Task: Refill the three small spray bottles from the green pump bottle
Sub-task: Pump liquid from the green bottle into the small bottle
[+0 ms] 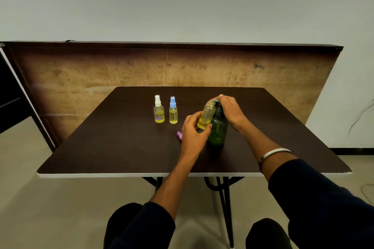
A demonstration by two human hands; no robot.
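The fingers [199, 119] of the left hand [192, 133] are curled round the lower half of an uncapped small spray bottle [206, 116], holding it tilted with its open neck raised to the spout of the green pump bottle [218, 127]. The right hand [230, 110] rests on the pump head, fingers bent over it and pressing down; the head itself is mostly hidden beneath them.

The step in hand appears to be filling the third bottle, which holds only a shallow yellow pool at its base. To do it well, the neck should sit directly under the spout and the pump should be pressed slowly, so the liquid does not miss the narrow opening.

The held bottle touches the pump bottle's upper side. Its pink spray cap [179, 135] lies on the surface [121, 147] just left of the left hand. Further left stand the white-capped spray bottle [159, 110] and blue-capped spray bottle [173, 111], upright, capped, side by side, apart from both hands.
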